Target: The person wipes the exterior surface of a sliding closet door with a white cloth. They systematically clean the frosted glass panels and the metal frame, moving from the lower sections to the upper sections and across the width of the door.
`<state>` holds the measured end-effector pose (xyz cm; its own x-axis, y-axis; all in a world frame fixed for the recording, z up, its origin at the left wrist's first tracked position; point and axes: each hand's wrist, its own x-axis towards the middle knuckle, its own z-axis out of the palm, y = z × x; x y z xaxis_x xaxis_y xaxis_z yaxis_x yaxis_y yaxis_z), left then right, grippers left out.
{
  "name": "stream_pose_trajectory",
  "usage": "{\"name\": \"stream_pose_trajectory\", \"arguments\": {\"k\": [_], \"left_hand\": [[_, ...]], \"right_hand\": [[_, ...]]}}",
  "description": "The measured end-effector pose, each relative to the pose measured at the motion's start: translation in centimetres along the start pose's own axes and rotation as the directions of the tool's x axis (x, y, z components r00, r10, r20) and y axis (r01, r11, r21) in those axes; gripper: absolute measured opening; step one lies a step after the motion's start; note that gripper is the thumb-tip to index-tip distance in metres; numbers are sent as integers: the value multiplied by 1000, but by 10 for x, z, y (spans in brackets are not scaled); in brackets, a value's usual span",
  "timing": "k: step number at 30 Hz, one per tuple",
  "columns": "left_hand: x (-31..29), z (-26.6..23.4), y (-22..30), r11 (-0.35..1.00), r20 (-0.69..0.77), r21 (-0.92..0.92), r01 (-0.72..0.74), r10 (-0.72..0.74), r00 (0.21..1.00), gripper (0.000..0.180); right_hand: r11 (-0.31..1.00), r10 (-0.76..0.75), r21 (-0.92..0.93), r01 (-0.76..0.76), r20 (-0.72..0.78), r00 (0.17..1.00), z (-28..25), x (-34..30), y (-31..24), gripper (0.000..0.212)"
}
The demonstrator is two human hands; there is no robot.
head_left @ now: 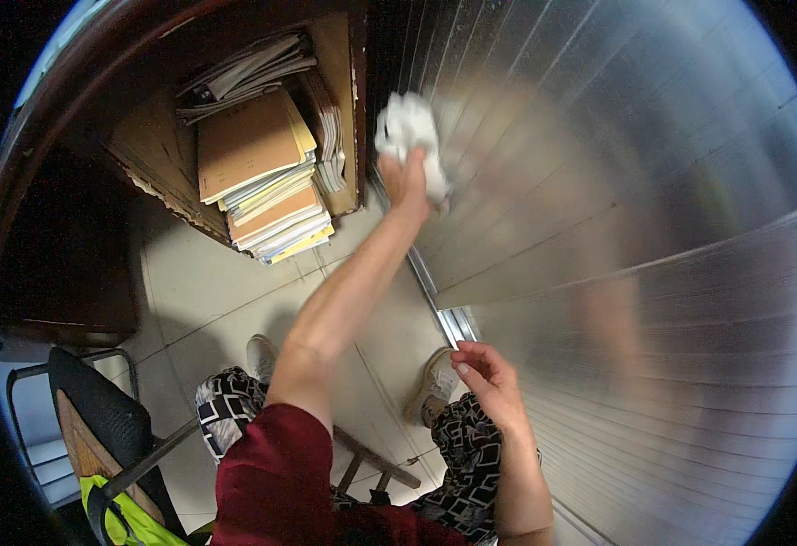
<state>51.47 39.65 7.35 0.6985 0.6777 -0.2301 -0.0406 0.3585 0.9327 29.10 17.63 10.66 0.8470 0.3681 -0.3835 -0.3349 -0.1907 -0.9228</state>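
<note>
My left arm reaches far forward, and my left hand point(405, 185) is closed on a crumpled white cloth point(407, 127). The cloth lies against the lower part of a translucent ribbed panel point(544, 155), beside the panel's left edge. It looks slightly blurred. My right hand point(492, 382) hangs in front of my right knee, near the panel's metal bottom rail point(457, 323). Its fingers are loosely bent, with the thumb apart, and nothing shows in them.
At the left stands an open wooden cabinet point(359, 100) with chipped edges, holding stacked notebooks point(251, 150) and papers. A black chair point(98, 400) with a bright yellow-green cloth point(125, 514) is at the lower left. My feet rest on the tiled floor point(198, 282).
</note>
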Motion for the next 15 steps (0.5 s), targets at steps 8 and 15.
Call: {"name": "stream_pose_trajectory", "arguments": {"k": [8,15], "left_hand": [[-27,39,80,570,111,-144,-809,821,559,68],[-68,-66,-159,898,-94,336,285,-269,958,52]], "right_hand": [[995,-57,-77,57,-6,998,-1,-7,-6,35],[990,-66,-117,72,52,996,1,-6,-4,35]]}}
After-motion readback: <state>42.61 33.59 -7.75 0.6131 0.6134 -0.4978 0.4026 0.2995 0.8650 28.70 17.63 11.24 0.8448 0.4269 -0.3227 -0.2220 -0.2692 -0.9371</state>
